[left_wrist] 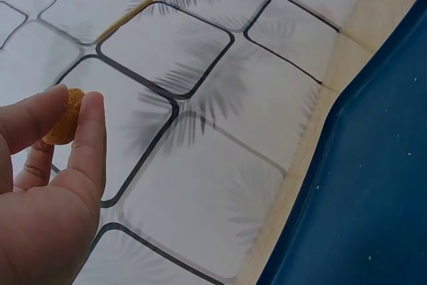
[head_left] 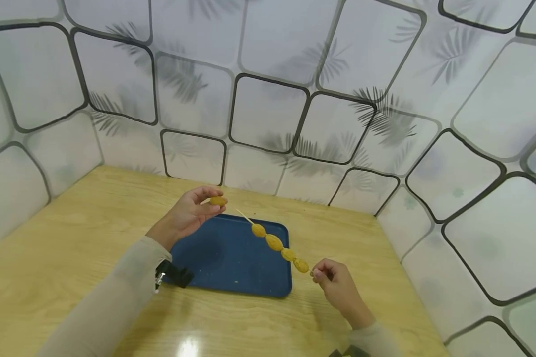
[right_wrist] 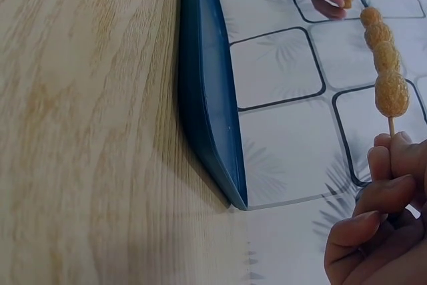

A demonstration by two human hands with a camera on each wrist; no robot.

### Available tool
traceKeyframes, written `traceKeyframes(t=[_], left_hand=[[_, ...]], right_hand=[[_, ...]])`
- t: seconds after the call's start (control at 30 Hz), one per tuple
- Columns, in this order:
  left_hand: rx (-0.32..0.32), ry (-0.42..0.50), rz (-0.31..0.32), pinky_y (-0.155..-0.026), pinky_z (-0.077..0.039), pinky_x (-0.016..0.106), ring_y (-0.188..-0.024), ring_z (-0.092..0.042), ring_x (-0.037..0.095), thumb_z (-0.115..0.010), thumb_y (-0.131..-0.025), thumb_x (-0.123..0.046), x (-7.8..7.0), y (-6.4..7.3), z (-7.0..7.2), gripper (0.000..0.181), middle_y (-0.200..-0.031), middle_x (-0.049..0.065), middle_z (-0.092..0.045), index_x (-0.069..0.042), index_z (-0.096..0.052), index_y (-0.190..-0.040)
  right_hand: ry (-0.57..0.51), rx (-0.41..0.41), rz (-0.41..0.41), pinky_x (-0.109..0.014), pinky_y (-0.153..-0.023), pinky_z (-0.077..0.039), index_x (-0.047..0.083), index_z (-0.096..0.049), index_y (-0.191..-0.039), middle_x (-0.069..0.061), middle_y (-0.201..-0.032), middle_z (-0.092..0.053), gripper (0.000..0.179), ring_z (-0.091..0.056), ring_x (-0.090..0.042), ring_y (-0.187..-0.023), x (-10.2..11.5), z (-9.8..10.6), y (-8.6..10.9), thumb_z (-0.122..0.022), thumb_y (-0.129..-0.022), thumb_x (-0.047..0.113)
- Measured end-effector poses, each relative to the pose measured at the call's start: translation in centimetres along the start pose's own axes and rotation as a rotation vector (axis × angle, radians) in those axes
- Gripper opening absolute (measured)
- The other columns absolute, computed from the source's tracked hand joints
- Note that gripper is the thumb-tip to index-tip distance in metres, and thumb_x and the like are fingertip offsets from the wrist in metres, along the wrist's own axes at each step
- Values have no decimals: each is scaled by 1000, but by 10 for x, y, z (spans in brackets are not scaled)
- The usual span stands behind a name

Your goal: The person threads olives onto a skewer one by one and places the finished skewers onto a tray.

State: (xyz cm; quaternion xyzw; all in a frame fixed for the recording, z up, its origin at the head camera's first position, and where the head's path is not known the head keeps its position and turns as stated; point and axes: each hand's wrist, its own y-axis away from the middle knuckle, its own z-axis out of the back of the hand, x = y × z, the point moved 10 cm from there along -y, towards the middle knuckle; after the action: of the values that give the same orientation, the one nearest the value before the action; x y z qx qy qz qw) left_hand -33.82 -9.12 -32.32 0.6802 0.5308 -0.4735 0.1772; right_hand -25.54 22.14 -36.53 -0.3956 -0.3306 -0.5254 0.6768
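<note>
Between thumb and fingers, my left hand (head_left: 191, 212) pinches one golden-brown oval ball (head_left: 218, 201) that looks fried; the left wrist view shows the same ball (left_wrist: 65, 119) held at the fingertips. My right hand (head_left: 336, 287) pinches the lower end of a thin wooden skewer (head_left: 244, 216). Several similar balls (head_left: 274, 242) are threaded along it, and its bare tip points up-left toward the left hand, apart from the loose ball. In the right wrist view the threaded balls (right_wrist: 387, 58) stand above the right hand (right_wrist: 383, 211). Both hands are raised over the table.
A blue rectangular tray (head_left: 232, 258) lies on the light wooden table (head_left: 71, 233) beneath the hands, with small crumbs on it. Behind and to the sides rise pale walls (head_left: 272, 114) patterned with dark rounded squares and leaves. A black strap (head_left: 174, 273) sits on the left wrist.
</note>
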Motion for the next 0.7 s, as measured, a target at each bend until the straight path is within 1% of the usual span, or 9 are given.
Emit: traceKeyframes(t=[0.13, 0.2, 0.33, 0.47, 0.57, 0.63, 0.7], left_hand=[[18, 27, -10, -96, -48, 31, -103, -62, 18, -52, -92, 17, 0, 1, -2, 28, -110, 6, -57, -9, -63, -90], [33, 34, -22, -97, -47, 31, -104, -62, 18, -53, -94, 13, -1, 1, -3, 25, -109, 6, -58, -8, -65, -94], [54, 13, -38, -97, -47, 30, -104, -62, 18, -53, -94, 13, -3, 2, -7, 26, -110, 7, -58, -9, -65, -101], [52, -2, -26, -97, -47, 30, -105, -61, 18, -60, -92, 9, -5, 3, -11, 21, -113, 6, -57, -9, -65, -102], [44, -9, -3, -91, -51, 29, -102, -61, 18, -61, -95, -2, -4, 4, -13, 13, -111, 6, -58, -11, -64, -104], [29, -6, 18, -84, -53, 28, -96, -62, 17, -57, -98, -10, -3, 4, -12, 11, -109, 5, -59, -12, -62, -108], [10, 0, 32, -77, -54, 26, -90, -63, 15, -54, -100, -18, -2, 5, -10, 13, -106, 4, -58, -14, -60, -110]], right_hand=[[2, 3, -2, -21, -53, -42, -5, -60, -77, -5, -69, -56, 17, -52, -13, -61, -1, -1, 0, -56, -90, -15], [3, 3, -4, -21, -52, -41, -4, -60, -77, -5, -69, -56, 17, -51, -13, -60, -1, -1, 0, -57, -90, -14], [1, 4, -7, -21, -52, -41, -5, -60, -77, -5, -69, -56, 16, -51, -12, -61, 0, -2, 1, -57, -90, -14], [0, 7, 9, -21, -52, -41, -4, -61, -77, -4, -69, -56, 17, -51, -12, -61, 4, -3, 1, -57, -90, -14], [0, 9, 30, -21, -52, -41, -2, -61, -76, -3, -68, -56, 18, -51, -13, -60, 8, -4, 1, -58, -89, -14], [0, 12, 39, -21, -51, -41, -2, -61, -76, -3, -68, -56, 19, -51, -13, -60, 10, -4, 1, -57, -90, -14], [2, 18, 50, -21, -51, -41, -4, -60, -77, -3, -69, -56, 17, -50, -12, -59, 11, -4, 1, -57, -90, -14]])
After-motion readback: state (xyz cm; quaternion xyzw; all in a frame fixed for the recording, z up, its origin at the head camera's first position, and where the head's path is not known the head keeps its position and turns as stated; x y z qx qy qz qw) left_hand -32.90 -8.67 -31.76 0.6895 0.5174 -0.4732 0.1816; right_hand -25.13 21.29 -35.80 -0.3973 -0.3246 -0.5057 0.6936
